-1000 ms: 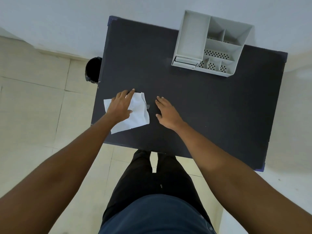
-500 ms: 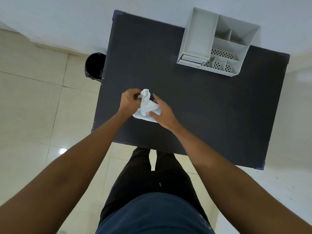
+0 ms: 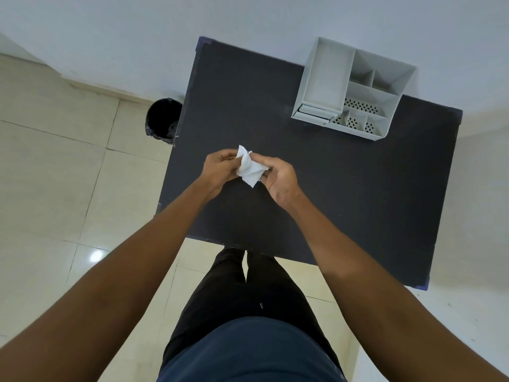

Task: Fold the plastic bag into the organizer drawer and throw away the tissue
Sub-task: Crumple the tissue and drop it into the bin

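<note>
Tissue [image 3: 249, 169] gripped between both hands above the table [image 3: 344, 183].

The crumpled white tissue is pinched by the curled fingers of the left hand [image 3: 219, 168] and the right hand [image 3: 279, 179], over the near-left part of the dark table. Whether it is clear of the surface cannot be judged. The grey organizer [image 3: 352, 88] is positioned at the far right, its drawer [image 3: 314, 114] apparently closed. A black bin [image 3: 162, 121] is located on the floor, just beside the table's far-left edge.

The dark counter [image 3: 344, 188] lies bare all around, its only obstacle the grey organizer [image 3: 352, 89] at the far right corner, while the black bin [image 3: 162, 121] stands open beside the left edge
</note>
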